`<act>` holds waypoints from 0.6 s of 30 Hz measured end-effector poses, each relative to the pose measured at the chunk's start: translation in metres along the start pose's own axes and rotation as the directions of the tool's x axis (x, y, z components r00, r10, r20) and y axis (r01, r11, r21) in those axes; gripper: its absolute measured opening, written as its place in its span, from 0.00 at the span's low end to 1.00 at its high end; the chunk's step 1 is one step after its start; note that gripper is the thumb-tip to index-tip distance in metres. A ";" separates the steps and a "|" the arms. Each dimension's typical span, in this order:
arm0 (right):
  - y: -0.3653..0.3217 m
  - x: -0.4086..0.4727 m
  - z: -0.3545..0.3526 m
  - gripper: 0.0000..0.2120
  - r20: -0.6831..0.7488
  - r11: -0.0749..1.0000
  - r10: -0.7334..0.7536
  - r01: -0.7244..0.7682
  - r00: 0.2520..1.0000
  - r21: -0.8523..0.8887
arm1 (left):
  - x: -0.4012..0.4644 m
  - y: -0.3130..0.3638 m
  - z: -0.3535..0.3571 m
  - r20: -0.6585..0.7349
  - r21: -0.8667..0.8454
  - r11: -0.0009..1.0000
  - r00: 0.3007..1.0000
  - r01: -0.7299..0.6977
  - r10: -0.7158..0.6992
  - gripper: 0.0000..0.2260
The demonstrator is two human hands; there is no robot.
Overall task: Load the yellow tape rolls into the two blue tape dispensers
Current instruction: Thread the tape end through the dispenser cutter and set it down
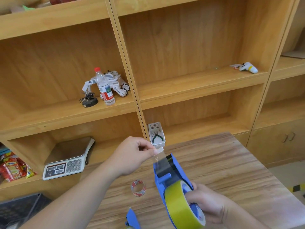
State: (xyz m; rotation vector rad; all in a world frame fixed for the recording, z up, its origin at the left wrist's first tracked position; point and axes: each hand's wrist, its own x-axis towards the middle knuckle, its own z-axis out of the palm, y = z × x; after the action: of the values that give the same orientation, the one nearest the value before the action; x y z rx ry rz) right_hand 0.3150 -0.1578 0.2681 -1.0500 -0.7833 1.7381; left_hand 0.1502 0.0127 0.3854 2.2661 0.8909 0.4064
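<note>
My right hand (208, 204) grips a blue tape dispenser (170, 172) above the wooden table (222, 162), with a yellow tape roll (179, 205) seated in it. My left hand (137, 154) pinches the free end of the tape (159, 150) and holds it stretched up and away from the dispenser's front roller and toothed blade. A second blue dispenser (132, 218) lies at the bottom edge of the view, only partly visible. An empty red-and-white tape core (138, 187) stands on the table between my arms.
A wooden shelf unit (140, 103) stands right behind the table. On it are a white basket with pliers (156, 134), a weighing scale (69, 159), a water bottle (104, 87), a toy robot (118, 83) and snack packets (13, 169). A dark crate (18, 210) sits lower left.
</note>
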 end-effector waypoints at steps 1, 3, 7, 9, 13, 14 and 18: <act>-0.002 -0.001 -0.001 0.20 0.010 1.000 0.011 -0.011 1.000 -0.009 | 0.000 0.000 0.001 0.004 -0.011 1.000 1.000 0.015 -0.015 0.06; -0.005 -0.002 -0.002 0.19 0.021 0.999 0.028 -0.028 0.999 -0.035 | 0.002 0.000 0.000 0.022 -0.032 0.999 1.000 0.023 -0.022 0.07; -0.006 0.002 -0.004 0.19 0.011 0.997 0.012 -0.011 1.000 -0.082 | 0.003 -0.002 0.007 0.128 -0.151 0.983 0.988 0.102 -0.083 0.06; -0.006 0.003 -0.002 0.18 -0.005 0.996 -0.006 0.006 1.000 -0.084 | 0.004 -0.004 0.014 0.218 -0.245 0.947 0.963 0.209 -0.156 0.05; -0.002 0.006 -0.002 0.20 -0.020 0.995 -0.013 0.011 1.000 -0.104 | 0.008 -0.010 0.022 0.432 -0.399 0.815 0.870 0.421 -0.238 0.02; 0.000 0.007 -0.003 0.20 -0.035 0.994 -0.003 -0.001 0.999 -0.106 | 0.009 -0.012 0.024 0.480 -0.407 0.786 0.841 0.466 -0.250 0.01; 0.006 0.011 -0.005 0.19 -0.063 0.984 0.032 -0.043 0.997 -0.175 | 0.010 -0.024 0.035 0.640 -0.412 0.660 0.715 0.628 -0.280 0.03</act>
State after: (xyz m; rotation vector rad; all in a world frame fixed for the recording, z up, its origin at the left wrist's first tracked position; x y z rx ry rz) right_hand 0.3151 -0.1492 0.2569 -1.2373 -0.8966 1.6836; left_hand 0.1631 0.0163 0.3440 1.3409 0.8543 -0.1751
